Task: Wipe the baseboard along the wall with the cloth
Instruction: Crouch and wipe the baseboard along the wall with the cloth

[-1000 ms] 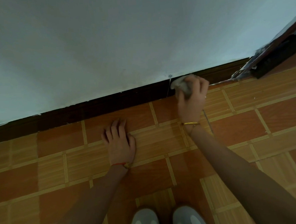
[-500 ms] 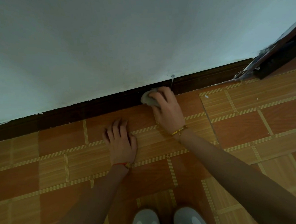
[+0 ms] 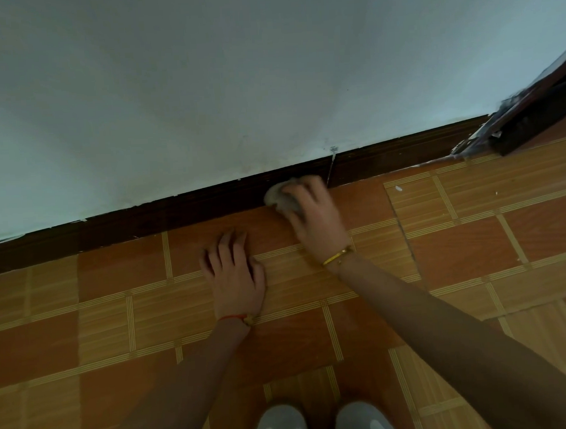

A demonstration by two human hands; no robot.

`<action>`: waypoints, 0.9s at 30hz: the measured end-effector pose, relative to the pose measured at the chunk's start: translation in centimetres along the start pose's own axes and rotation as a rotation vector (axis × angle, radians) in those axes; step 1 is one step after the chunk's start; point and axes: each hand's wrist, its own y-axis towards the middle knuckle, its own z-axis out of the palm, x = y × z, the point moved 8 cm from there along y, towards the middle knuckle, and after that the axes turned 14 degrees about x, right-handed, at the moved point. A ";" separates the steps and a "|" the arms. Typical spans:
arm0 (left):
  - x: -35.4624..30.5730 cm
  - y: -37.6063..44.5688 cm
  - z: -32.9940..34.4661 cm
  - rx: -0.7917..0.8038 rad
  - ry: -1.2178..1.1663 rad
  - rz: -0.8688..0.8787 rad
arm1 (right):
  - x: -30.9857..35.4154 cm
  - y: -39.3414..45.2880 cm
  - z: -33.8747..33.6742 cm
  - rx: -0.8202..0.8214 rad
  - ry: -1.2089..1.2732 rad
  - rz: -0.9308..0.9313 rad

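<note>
Pale wall (image 3: 234, 84) fills upper frame. Tiled floor (image 3: 475, 245) below. Dark baseboard (image 3: 143, 223) runs 9 to 2 o'clock between them. Left hand (image 3: 234, 277) flat on floor, fingers relaxed, at centre. Right hand (image 3: 314, 212) at 1 o'clock of it, fingers curled round pale cloth (image 3: 279, 198), cloth pressed against baseboard.

My bare arms, two wristbands, grey shoes.

Both my forearms are bare, with no sleeves showing. Around my left wrist I wear a thin red string bracelet (image 3: 232, 318) with a small gold-coloured bead or knot on it. Around my right wrist sits a slim gold bangle (image 3: 338, 255). On my feet are pale grey shoes (image 3: 281, 426) with smooth rounded toes.
</note>
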 end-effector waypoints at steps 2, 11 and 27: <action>0.0 0.0 0.0 -0.005 0.011 0.006 | 1.4 0.6 1.7 0.079 -0.020 -0.044; 0.1 0.0 0.0 0.008 -0.027 0.015 | -4.4 -1.9 -1.5 0.027 -0.103 0.098; 0.2 0.0 0.1 0.025 -0.039 0.008 | -4.3 -1.7 0.4 0.137 -0.219 0.113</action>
